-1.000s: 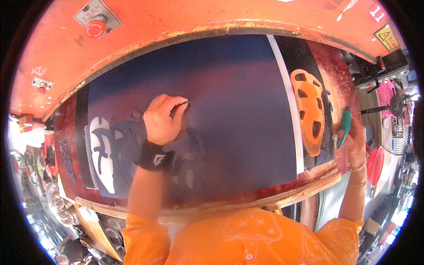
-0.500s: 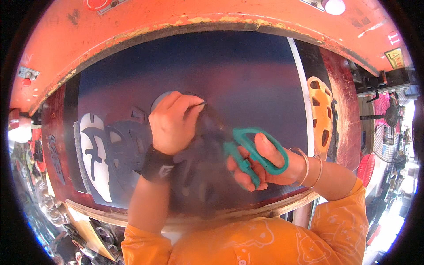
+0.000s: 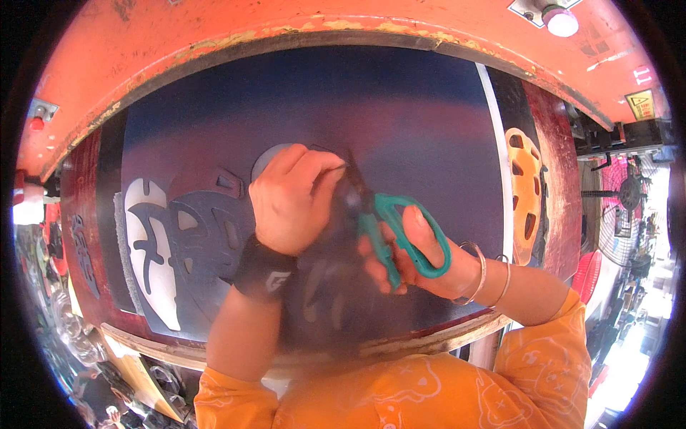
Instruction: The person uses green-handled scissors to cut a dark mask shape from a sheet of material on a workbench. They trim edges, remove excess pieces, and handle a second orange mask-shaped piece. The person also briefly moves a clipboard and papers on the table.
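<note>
Green-handled scissors (image 3: 437, 264) are in my right hand (image 3: 457, 268), with my thumb through one loop and my fingers around the other. Their dark blades point away from me, close to the fingertips of my left hand (image 3: 291, 204). That hand wears a black wristband and is closed in a pinch; whatever lies between its fingertips is too small and dark to name. Below both hands spreads a large dark sheet (image 3: 421, 136). To the left of my left hand lie a dark sole-shaped piece with cutouts (image 3: 204, 247) and a white sole-shaped piece (image 3: 166, 286).
An orange perforated sole-shaped piece (image 3: 525, 214) lies at the right, past a white strip (image 3: 500, 136). An orange machine body (image 3: 236, 21) with a red button (image 3: 37, 124) arches across the far side. Fans (image 3: 629, 196) stand beyond the right edge. A wooden edge (image 3: 179, 352) runs in front of me.
The scissors have swung so the blades point more directly away from me, and my right hand has shifted slightly left. My left hand has moved slightly right, still pinching.
</note>
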A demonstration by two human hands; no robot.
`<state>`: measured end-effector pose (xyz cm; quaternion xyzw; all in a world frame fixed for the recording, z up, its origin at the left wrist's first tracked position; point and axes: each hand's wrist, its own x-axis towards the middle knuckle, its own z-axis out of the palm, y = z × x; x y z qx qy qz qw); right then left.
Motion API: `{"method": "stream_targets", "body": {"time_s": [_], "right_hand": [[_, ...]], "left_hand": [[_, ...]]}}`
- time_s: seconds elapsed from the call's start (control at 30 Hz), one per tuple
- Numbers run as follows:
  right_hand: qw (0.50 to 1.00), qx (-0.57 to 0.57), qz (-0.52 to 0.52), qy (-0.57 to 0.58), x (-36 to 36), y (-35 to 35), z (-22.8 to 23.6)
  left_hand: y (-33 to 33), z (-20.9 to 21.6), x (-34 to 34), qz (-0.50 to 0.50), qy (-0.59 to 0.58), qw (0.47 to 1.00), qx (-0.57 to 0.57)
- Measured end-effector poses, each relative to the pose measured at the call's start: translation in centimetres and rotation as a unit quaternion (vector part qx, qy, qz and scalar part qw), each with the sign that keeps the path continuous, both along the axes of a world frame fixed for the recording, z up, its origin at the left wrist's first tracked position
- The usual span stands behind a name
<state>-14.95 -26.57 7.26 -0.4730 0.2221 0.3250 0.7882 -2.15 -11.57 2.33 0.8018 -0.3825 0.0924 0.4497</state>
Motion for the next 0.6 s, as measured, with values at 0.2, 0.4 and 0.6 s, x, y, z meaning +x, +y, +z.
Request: {"method": "stream_targets", "body": {"time_s": [0.2, 0.4, 0.6], "right_hand": [[0.999, -0.011, -0.013, -0.033, 0.0, 0.5, -0.2], [0.999, -0.035, 0.0, -0.015, 0.0, 0.3, -0.1], [0.999, 0.007, 0.025, -0.033, 0.7, -0.5, -0.4]], "left_hand": [[0.1, -0.1, 0.1, -0.004, -0.001, 1.0, -0.008], [0.0, -0.1, 0.0, 0.009, 0.031, 0.999, -0.042], [0.2, -0.1, -0.1, 0.01, 0.042, 0.998, -0.04]]}}
